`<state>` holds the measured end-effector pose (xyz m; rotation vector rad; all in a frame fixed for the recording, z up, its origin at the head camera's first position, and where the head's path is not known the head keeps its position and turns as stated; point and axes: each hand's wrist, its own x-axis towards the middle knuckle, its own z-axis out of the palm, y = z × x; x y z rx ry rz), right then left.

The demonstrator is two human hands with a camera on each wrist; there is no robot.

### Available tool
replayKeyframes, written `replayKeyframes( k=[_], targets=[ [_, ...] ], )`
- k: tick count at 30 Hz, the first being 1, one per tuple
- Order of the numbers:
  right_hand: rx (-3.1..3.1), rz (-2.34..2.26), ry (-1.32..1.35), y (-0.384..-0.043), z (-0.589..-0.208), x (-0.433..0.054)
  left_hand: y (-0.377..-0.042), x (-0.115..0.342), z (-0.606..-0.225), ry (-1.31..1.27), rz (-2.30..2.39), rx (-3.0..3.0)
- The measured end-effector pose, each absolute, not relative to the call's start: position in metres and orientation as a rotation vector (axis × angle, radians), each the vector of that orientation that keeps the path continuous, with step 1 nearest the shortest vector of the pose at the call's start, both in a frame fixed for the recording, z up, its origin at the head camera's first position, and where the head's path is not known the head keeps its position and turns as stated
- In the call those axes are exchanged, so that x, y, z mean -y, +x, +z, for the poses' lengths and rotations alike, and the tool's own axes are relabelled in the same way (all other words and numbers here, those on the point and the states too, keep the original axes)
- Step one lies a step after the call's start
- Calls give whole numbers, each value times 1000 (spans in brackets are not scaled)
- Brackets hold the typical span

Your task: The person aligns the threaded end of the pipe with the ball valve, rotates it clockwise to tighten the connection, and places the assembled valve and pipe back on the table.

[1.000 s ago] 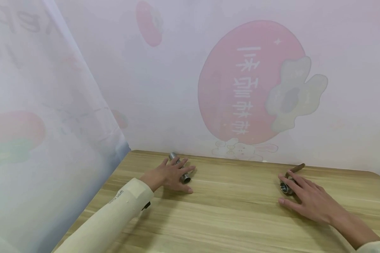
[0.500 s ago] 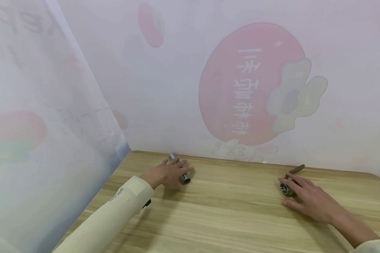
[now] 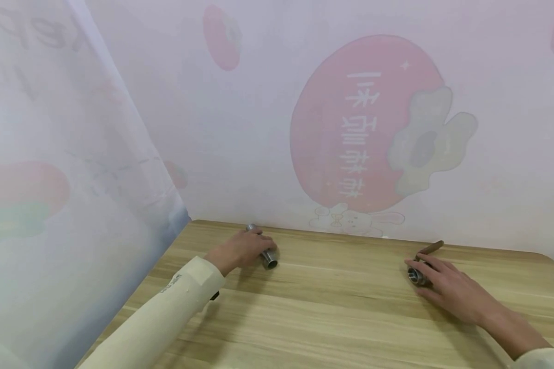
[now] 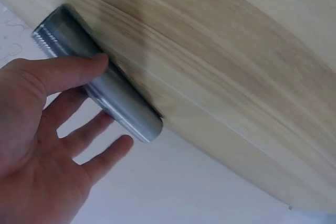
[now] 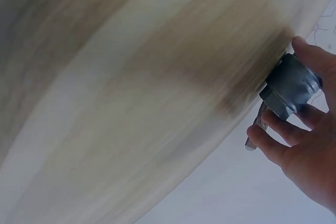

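Observation:
A short metal pipe (image 4: pixel 118 100) with a threaded end lies on the tabletop at the left. My left hand (image 3: pixel 245 248) holds it around the middle, thumb across one side and fingers on the other, as the left wrist view shows. Farther right, a metal ball valve (image 3: pixel 417 275) sits on the wood with its lever handle (image 3: pixel 431 248) pointing toward the back. My right hand (image 3: pixel 457 294) has its curved fingers around the valve body; in the right wrist view the thumb lies on one side and fingertips reach the lever. The palm hides part of the valve in the head view.
The wood-grain table (image 3: pixel 332 307) ends at a back edge close behind both metal parts. A pale printed curtain (image 3: pixel 240 128) hangs behind it, and another one (image 3: pixel 74 215) closes off the left side.
My left fingers, spread over the pipe before, have curled around it. The right thumb has drawn in toward the valve. Pipe and valve have stayed in place.

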<state>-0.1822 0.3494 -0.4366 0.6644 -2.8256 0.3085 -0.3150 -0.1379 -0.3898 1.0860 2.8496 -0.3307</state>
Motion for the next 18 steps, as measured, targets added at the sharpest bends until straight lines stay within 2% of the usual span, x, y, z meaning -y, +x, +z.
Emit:
replayKeyframes(
  k=[12, 18],
  targets=[
    [2821, 298, 672, -183, -436, -349, -322, 143, -397, 1245, -518, -2890],
    [2794, 297, 685, -182, -436, -349, -322, 142, -399, 1240, -669, -2890]
  ],
)
